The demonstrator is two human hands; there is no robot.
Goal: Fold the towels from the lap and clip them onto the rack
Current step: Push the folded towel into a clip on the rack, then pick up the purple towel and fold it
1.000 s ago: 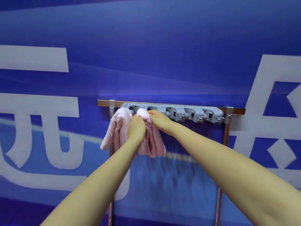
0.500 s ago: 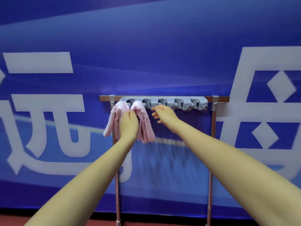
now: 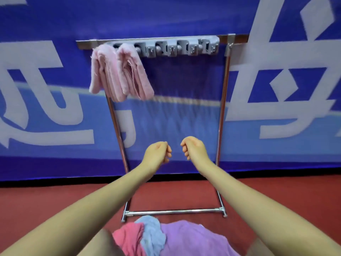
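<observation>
Three soft, light towels are heaped at the bottom centre: pink towel (image 3: pixel 127 239), blue towel (image 3: pixel 152 232), purple towel (image 3: pixel 193 241). Limp cloth is best pinched at corners. Left hand (image 3: pixel 156 153) and right hand (image 3: pixel 194 149) are loosely curled, empty. Two pale pink towels (image 3: pixel 120 71) are clipped upper left on the clip rack (image 3: pixel 184 48).

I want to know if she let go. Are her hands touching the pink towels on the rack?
Apart. The head view shows the left hand and right hand held low, holding nothing, with blue wall showing between them and the pink towels clipped on the rack.
</observation>
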